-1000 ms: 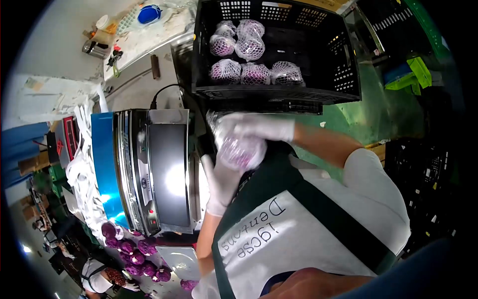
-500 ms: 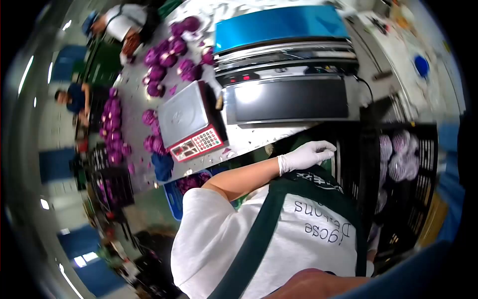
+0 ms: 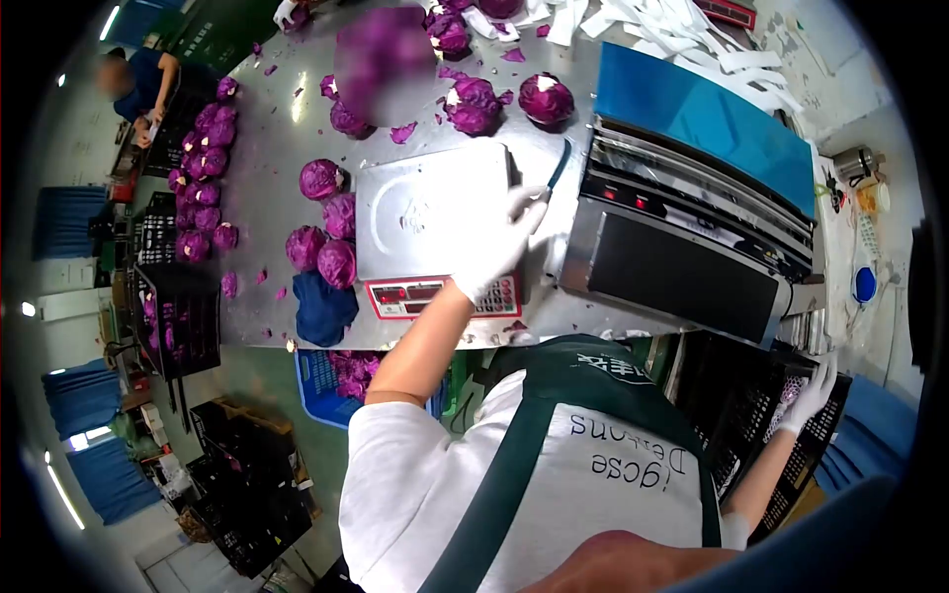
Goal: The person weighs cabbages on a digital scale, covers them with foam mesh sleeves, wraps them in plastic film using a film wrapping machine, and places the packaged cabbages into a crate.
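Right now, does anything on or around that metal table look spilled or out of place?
Yes, slightly: torn purple leaves lie scattered among the whole cabbages, looking like loose scraps. White strips also lie in a messy heap beyond the blue-topped machine. Nothing looks clearly broken.

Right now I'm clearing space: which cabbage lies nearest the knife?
The cabbage just beyond the knife, left of the blue-topped machine; other cabbages on the table lie farther left.
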